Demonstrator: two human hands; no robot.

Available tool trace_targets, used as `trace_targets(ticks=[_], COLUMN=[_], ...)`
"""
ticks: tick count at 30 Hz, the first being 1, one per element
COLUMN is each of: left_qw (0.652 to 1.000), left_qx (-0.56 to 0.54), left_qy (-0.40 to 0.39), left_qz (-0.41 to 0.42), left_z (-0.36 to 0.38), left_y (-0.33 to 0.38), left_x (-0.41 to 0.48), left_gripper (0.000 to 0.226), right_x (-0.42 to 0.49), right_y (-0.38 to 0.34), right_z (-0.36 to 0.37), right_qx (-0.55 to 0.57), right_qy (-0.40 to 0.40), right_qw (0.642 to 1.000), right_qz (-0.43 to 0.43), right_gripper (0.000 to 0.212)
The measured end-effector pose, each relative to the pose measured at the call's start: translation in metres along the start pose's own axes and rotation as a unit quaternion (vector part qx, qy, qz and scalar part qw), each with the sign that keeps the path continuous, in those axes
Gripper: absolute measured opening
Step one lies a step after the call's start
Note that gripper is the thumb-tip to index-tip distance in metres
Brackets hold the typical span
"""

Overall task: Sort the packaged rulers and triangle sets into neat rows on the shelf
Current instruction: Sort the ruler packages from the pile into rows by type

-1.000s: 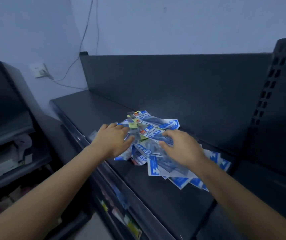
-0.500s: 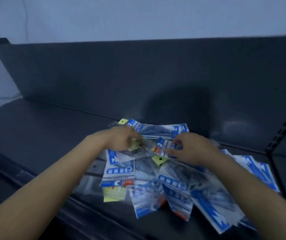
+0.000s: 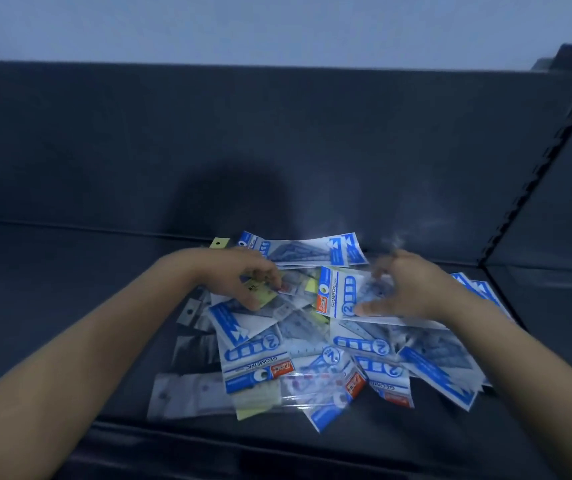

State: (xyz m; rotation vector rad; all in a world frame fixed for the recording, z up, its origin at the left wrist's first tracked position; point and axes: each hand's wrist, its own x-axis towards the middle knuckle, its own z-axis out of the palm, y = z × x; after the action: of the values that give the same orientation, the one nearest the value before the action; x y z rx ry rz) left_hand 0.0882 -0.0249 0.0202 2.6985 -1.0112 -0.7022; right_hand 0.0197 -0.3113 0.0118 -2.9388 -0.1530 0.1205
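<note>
- Further apart than half a second ago, left hand (image 3: 239, 277) and right hand (image 3: 409, 289). Bared between them now, a blue-and-white packet (image 3: 338, 292) marked GEOMETRIC, lying on top of the pile (image 3: 312, 355).
- At the pile's left edge, flat on the dark shelf (image 3: 63, 306), several clear packets (image 3: 187, 389), overlapping and blurred.
- Next, left hand palm down on the pile's upper left, fingers curled, pinching a yellow-carded packet (image 3: 260, 294) between thumb and fingertips.
- In the middle, the pile itself: a loose heap of blue-and-white ruler and triangle packets, crossing at all angles, in no rows. Spread from near the shelf's front edge to just short of the back panel (image 3: 277, 150).
- To the right, right hand over the heap, thumb laid on the GEOMETRIC packet's lower edge. Fingers raised and smeared by motion, so impossible to tell whether gripping or loose.
- Far right, a perforated upright (image 3: 534, 195) slanting up beside the back panel.
</note>
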Motion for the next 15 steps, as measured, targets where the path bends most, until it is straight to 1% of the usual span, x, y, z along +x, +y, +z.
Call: trace_targets(ticks=[4,7,9,11,12,13,15], left_qw=[0.998,0.995,0.994,0.994,0.995,0.995,0.994], left_qx=[0.025,0.024,0.005,-0.007,-0.011,-0.012,-0.007], left_qy=[-0.030,-0.040,-0.040,-0.032,-0.023,-0.008,0.049], left_qz=[-0.045,-0.090,-0.105,-0.101,-0.101,-0.100,-0.096], left_z=[-0.005,-0.006,-0.005,-0.006,-0.007,-0.009,-0.017], left_y=[0.006,0.006,0.004,0.002,0.002,0.003,0.006], left_x=[0.000,-0.002,-0.006,-0.014,-0.019,-0.025,-0.034], left_gripper=[0.032,0.034,0.031,0.016,0.008,0.006,0.008], right_x=[-0.010,-0.016,-0.018,-0.020,-0.020,-0.021,-0.023], right_y=[0.000,0.001,0.005,0.008,0.009,0.010,0.013], right_z=[0.008,0.007,0.006,0.004,0.003,0.001,-0.002], right_qx=[0.001,0.063,0.074,0.088,0.114,0.147,0.207], right_qy=[0.036,0.031,0.033,0.031,0.030,0.030,0.037], right_qw=[0.999,0.998,0.997,0.995,0.993,0.988,0.977], right_qz=[-0.005,-0.001,-0.007,-0.023,-0.028,-0.027,-0.015], right_gripper=[0.071,0.066,0.057,0.043,0.036,0.030,0.021])
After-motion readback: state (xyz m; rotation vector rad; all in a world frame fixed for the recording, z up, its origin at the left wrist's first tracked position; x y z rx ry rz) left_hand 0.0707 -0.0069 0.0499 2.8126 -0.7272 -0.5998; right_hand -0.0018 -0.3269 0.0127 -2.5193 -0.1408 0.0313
